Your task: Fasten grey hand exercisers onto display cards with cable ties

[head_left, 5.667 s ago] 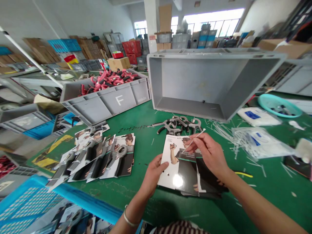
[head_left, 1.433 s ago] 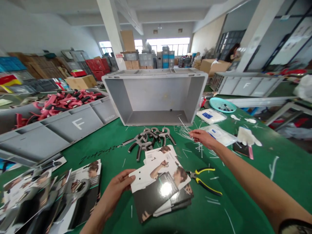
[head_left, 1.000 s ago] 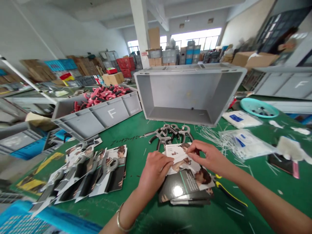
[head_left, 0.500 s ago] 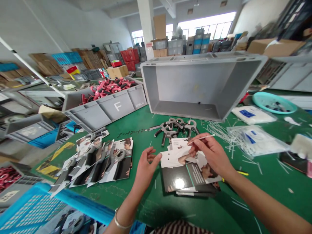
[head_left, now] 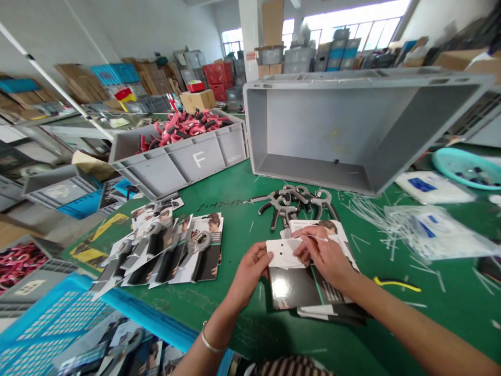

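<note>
My left hand (head_left: 250, 269) pinches the left edge of the top printed card (head_left: 287, 271), which lies on a small stack of cards on the green table. My right hand (head_left: 323, 256) rests on the card's white upper part, fingers pinched on a thin white cable tie (head_left: 318, 238) near the card's holes. Just behind the stack lies a pile of grey hand grippers (head_left: 291, 202). Loose white cable ties (head_left: 366, 209) are scattered to the right.
A grey crate on its side (head_left: 274, 122) stands behind. A grey crate marked F (head_left: 183, 162) holds red grippers. Finished carded grippers (head_left: 172, 250) lie at left, a blue crate (head_left: 47, 329) at lower left. Yellow-handled pliers (head_left: 395, 284) and plastic bags (head_left: 434, 230) lie at right.
My right hand went out to the loose ties and came back with one. Over the last half second my left hand closed on the card's edge and the right lowered the tie onto the card.
</note>
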### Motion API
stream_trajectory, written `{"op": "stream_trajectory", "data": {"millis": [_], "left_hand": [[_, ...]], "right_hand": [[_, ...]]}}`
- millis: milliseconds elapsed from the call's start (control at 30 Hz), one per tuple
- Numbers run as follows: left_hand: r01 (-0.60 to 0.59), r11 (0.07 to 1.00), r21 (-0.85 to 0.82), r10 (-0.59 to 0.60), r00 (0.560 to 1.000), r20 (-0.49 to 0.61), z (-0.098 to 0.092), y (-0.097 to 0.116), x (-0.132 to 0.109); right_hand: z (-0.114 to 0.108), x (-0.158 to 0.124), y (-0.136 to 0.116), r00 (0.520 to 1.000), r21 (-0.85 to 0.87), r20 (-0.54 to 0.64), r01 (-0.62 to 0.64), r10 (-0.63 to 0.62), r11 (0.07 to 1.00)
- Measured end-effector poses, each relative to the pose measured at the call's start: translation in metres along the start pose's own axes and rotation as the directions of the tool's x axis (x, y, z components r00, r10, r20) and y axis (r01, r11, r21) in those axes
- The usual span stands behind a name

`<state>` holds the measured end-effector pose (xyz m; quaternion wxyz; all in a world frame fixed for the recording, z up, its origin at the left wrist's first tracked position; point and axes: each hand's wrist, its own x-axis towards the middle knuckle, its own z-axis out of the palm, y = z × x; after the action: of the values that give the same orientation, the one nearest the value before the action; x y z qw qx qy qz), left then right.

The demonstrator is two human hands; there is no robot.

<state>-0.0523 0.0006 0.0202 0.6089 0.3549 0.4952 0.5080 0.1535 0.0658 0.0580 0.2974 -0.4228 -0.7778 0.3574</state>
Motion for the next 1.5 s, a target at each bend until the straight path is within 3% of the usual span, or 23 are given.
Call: {"op": "stream_trajectory", "data": {"millis": [133, 300, 367, 500, 600, 667, 733, 833, 900, 967, 1033, 1200, 1267, 1367, 1500], "left_hand": [[-0.068, 0.995, -0.071, 0.064, 0.996, -0.062, -0.004, -0.012, 0.011], [-0.102, 0.991, -0.083, 0.103, 0.995, 0.002, 0.002, -0.026, 0.033], [-0.108, 0.993, -0.055, 0.107, 0.994, -0.026, 0.004, -0.031, 0.039], [-0.118, 0.993, 0.029, 0.120, 0.989, -0.091, -0.005, -0.036, 0.030], [-0.111, 0.984, 0.136, 0.108, 0.994, 0.028, -0.020, -0.035, 0.006], [-0.159, 0.956, 0.248, 0.119, 0.979, 0.168, -0.028, -0.033, -0.010], [-0.227, 0.912, 0.343, 0.156, 0.962, 0.223, -0.030, -0.032, -0.019], [-0.295, 0.861, 0.414, 0.284, 0.955, 0.088, -0.022, -0.035, -0.015], [-0.331, 0.844, 0.423, 0.375, 0.927, -0.022, -0.012, -0.036, -0.005], [-0.353, 0.854, 0.383, 0.413, 0.907, -0.085, -0.001, -0.036, 0.007], [-0.333, 0.903, 0.271, 0.368, 0.925, -0.092, 0.009, -0.037, 0.014], [-0.110, 0.991, -0.083, 0.104, 0.992, -0.068, 0.016, -0.046, 0.016], [-0.085, 0.987, -0.133, 0.076, 0.994, -0.074, 0.016, -0.049, 0.016], [-0.095, 0.984, -0.151, 0.081, 0.992, -0.094, 0.019, -0.045, 0.018], [-0.094, 0.974, -0.207, 0.067, 0.989, -0.131, 0.023, -0.032, 0.020]], "right_hand": [[0.003, 0.000, 0.003, 1.000, -0.006, 0.000, 0.007, -0.007, 1.000], [0.006, 0.005, 0.004, 0.991, -0.127, 0.078, 0.122, -0.113, 0.984], [0.006, 0.006, 0.002, 0.984, -0.129, 0.097, 0.162, -0.150, 0.978], [0.001, 0.004, -0.003, 0.996, -0.031, 0.073, 0.060, -0.058, 0.998], [0.000, 0.003, -0.004, 0.997, 0.001, 0.071, 0.021, -0.021, 1.000], [0.001, 0.004, -0.002, 0.996, -0.004, 0.084, 0.029, -0.028, 1.000], [0.002, 0.006, 0.000, 0.994, -0.022, 0.100, 0.048, -0.045, 0.999], [-0.002, 0.013, 0.000, 0.983, -0.076, 0.160, 0.100, -0.087, 0.992], [-0.006, 0.021, -0.003, 0.963, -0.121, 0.246, 0.143, -0.110, 0.982], [-0.010, 0.027, -0.006, 0.935, -0.159, 0.332, 0.185, -0.124, 0.970], [-0.010, 0.032, -0.008, 0.925, -0.190, 0.357, 0.210, -0.132, 0.959], [0.001, 0.030, 0.001, 0.978, -0.160, 0.178, 0.141, -0.112, 0.977], [0.004, 0.026, 0.005, 0.983, -0.115, 0.146, 0.127, -0.109, 0.985], [0.003, 0.022, 0.004, 0.967, -0.110, 0.188, 0.192, -0.169, 0.975], [0.002, 0.017, -0.004, 0.949, -0.232, 0.255, 0.243, -0.183, 0.942]]}}
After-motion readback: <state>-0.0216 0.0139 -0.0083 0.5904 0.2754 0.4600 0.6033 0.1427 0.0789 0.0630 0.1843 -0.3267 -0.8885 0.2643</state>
